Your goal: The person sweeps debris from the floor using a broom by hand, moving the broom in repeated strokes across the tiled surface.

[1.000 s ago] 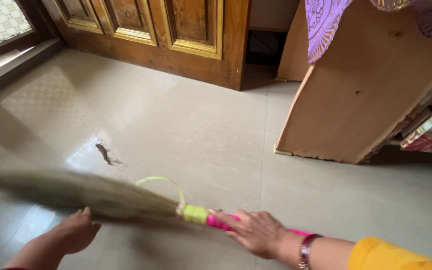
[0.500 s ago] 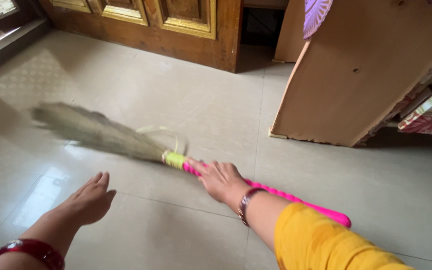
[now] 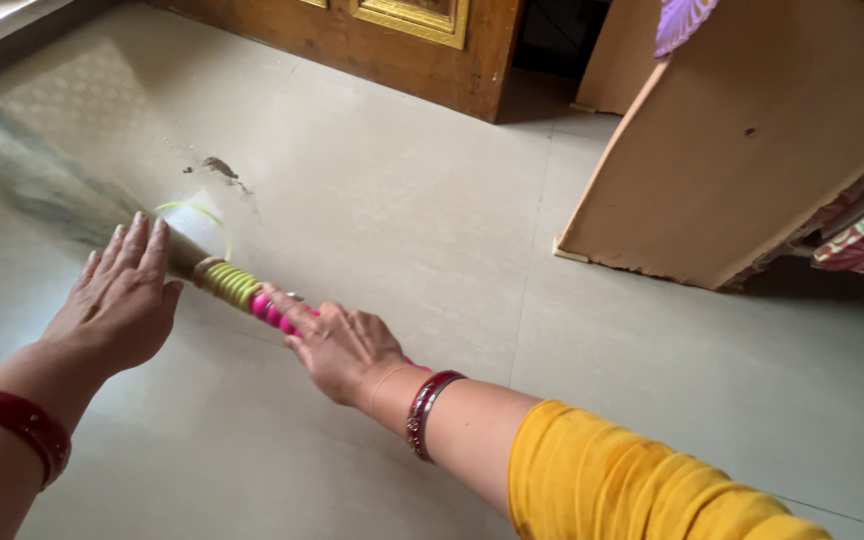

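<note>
Gripping pink broom handle [image 3: 270,310], right hand [image 3: 342,345] fingers curled shut; left hand [image 3: 117,300] fingers spread, empty.

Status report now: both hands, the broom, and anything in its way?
Right hand grips broom by its pink handle. Left hand open, beside the bristles. Dirt pile ahead on floor; wooden cabinet off right, apart.
</note>
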